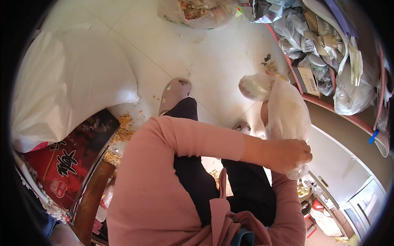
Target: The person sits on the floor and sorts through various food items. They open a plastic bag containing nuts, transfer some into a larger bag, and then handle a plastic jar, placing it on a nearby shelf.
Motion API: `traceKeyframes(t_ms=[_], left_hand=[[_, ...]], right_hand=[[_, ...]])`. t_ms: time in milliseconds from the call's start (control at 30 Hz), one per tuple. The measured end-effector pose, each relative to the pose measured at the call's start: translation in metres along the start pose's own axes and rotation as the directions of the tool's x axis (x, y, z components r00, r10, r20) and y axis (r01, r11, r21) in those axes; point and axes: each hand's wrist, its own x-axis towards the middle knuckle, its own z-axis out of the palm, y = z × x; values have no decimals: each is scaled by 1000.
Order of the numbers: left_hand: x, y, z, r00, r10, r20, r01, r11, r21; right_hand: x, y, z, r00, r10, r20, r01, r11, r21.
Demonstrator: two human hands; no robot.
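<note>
A whitish translucent plastic bag (289,110) hangs stretched in front of me on the right. My left hand (287,155) reaches across my body, its fist closed around the bag's near end. Most of my right hand (268,73) is hidden behind the bag's far end; a few fingers show there, around the plastic. From that same end a smaller rounded plastic bundle (255,88) sticks out to the left. Whether the two are one bag I cannot tell, and the contents are blurred.
A large white sack (77,80) stands at left beside a red printed box (58,172). Yellow grains (123,126) lie scattered on the floor near a wooden piece (94,190). Another filled bag (200,15) is ahead. A pink-framed rack (344,113) with bags stands right, above a white cabinet (338,166).
</note>
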Motion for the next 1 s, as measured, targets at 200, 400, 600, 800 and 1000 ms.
traceKeyframes(t_ms=[200,400,600,800,1000], left_hand=[[-34,-45,-87,816,21,-578,201,927,317],[-91,-68,-137,642,-639,-423,726,685,66],[-112,-77,-160,591,-650,-478,771,629,98],[-119,-65,-160,779,-467,-419,611,415,674],[-115,-44,-171,731,-140,-668,621,542,566]], right_hand=[[28,-20,37,989,126,82,-139,974,181],[38,-5,63,960,168,223,-215,954,208],[12,27,109,951,-23,307,11,999,39],[5,43,134,949,123,291,-130,992,4],[42,28,130,981,-90,174,40,961,273]])
